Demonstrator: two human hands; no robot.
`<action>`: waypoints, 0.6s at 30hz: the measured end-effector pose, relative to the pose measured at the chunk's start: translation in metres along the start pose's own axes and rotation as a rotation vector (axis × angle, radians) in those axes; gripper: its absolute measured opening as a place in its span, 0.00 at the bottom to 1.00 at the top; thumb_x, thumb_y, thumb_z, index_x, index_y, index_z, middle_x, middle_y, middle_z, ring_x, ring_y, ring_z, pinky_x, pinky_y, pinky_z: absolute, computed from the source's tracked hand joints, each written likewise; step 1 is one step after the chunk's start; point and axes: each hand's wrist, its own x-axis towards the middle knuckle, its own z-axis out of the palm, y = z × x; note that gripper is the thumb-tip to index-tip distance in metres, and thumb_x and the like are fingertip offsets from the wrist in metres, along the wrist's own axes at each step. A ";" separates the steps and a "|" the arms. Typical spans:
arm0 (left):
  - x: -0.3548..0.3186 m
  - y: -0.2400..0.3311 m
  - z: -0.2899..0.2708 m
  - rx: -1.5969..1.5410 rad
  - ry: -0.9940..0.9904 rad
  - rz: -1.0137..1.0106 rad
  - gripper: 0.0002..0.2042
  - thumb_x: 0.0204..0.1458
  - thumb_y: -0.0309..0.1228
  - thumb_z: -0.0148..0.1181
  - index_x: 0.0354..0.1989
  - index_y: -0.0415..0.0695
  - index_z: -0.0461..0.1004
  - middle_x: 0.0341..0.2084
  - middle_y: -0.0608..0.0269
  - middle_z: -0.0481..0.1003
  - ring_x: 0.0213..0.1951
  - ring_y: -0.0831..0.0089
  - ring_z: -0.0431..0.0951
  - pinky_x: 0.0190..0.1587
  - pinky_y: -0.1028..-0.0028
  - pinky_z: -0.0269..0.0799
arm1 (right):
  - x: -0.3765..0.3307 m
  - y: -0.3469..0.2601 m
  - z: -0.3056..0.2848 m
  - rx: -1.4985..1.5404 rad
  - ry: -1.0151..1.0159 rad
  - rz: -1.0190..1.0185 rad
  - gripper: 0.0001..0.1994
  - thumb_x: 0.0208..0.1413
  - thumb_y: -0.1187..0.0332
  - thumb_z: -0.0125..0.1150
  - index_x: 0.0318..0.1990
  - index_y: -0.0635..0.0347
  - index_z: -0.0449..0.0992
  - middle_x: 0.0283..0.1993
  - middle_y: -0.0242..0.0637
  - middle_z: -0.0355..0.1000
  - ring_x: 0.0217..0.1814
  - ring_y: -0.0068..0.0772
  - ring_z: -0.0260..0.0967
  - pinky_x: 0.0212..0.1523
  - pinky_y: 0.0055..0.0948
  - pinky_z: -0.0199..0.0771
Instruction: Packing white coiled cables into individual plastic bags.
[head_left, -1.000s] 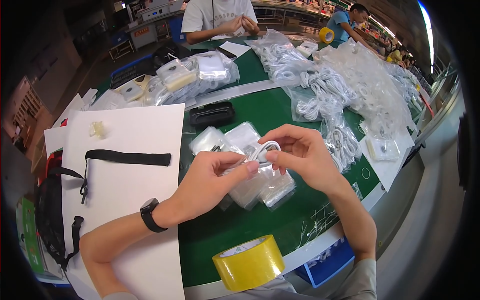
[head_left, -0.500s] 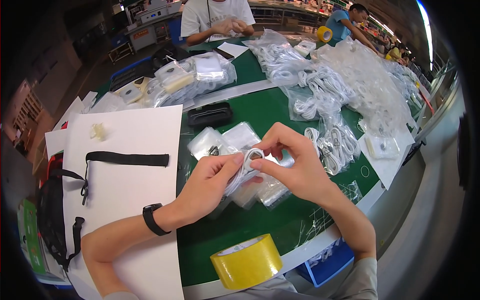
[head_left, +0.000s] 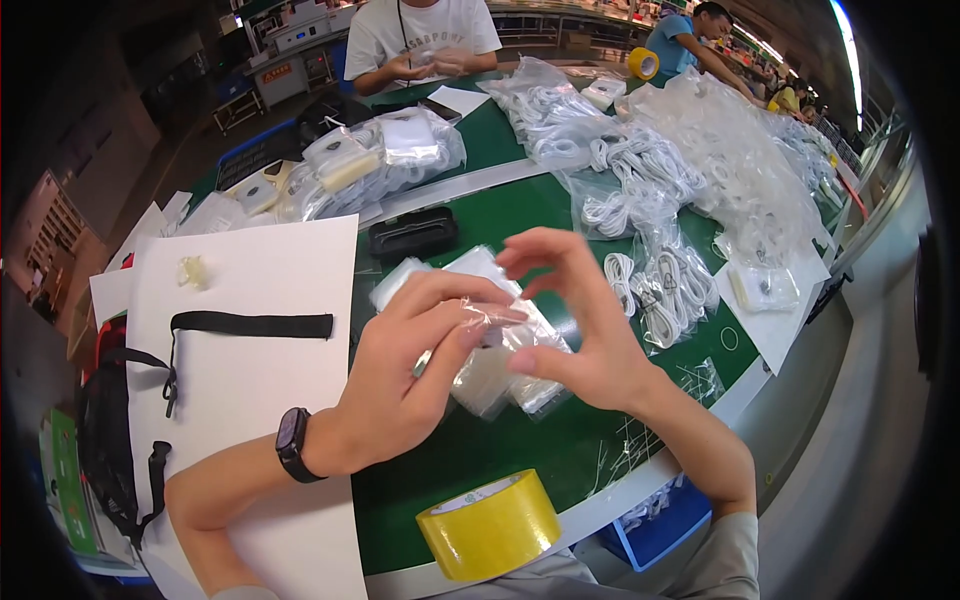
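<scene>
My left hand (head_left: pixel 400 350), a dark watch on its wrist, has its thumb and fingers closed on a crinkled clear plastic bag (head_left: pixel 490 312). Most of that bag, and the white cable seen earlier, is hidden behind the hand. Just to the right, my right hand (head_left: pixel 590 330) is held with thumb and fingers spread apart, nothing visible between them. Below both hands, stacks of flat clear plastic bags (head_left: pixel 540 395) lie on the green tabletop (head_left: pixel 430 500).
Bagged white cables (head_left: pixel 665 290) lie to the right, beside a large heap of clear bags (head_left: pixel 710 150). A yellow tape roll (head_left: pixel 490 525) stands at the near edge. White paper (head_left: pixel 260 420) covers the left. A black case (head_left: pixel 412 232) sits beyond my hands; a person (head_left: pixel 425 50) works opposite.
My left hand has turned over, its back now upward, and the white cable coil has gone out of sight. The fingers of my right hand have let go and spread.
</scene>
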 end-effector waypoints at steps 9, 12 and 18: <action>-0.006 0.022 -0.002 -0.046 0.055 0.000 0.10 0.62 0.25 0.52 0.45 0.39 0.79 0.43 0.56 0.70 0.45 0.66 0.72 0.50 0.71 0.68 | -0.010 -0.019 0.018 0.096 -0.204 0.098 0.17 0.49 0.71 0.73 0.48 0.63 0.79 0.41 0.37 0.77 0.43 0.28 0.76 0.45 0.27 0.75; -0.002 0.016 -0.001 -0.198 0.130 -0.008 0.09 0.60 0.25 0.56 0.45 0.39 0.80 0.42 0.58 0.72 0.45 0.70 0.73 0.48 0.72 0.69 | -0.007 -0.028 0.015 0.003 -0.199 0.166 0.12 0.49 0.71 0.71 0.41 0.64 0.79 0.32 0.36 0.77 0.35 0.27 0.76 0.42 0.27 0.75; 0.009 0.011 -0.012 -0.170 0.243 -0.110 0.06 0.54 0.21 0.64 0.38 0.37 0.84 0.32 0.59 0.80 0.37 0.74 0.77 0.40 0.77 0.70 | -0.007 -0.015 0.019 0.028 -0.190 0.263 0.13 0.48 0.70 0.73 0.39 0.65 0.77 0.33 0.36 0.77 0.36 0.25 0.74 0.43 0.28 0.75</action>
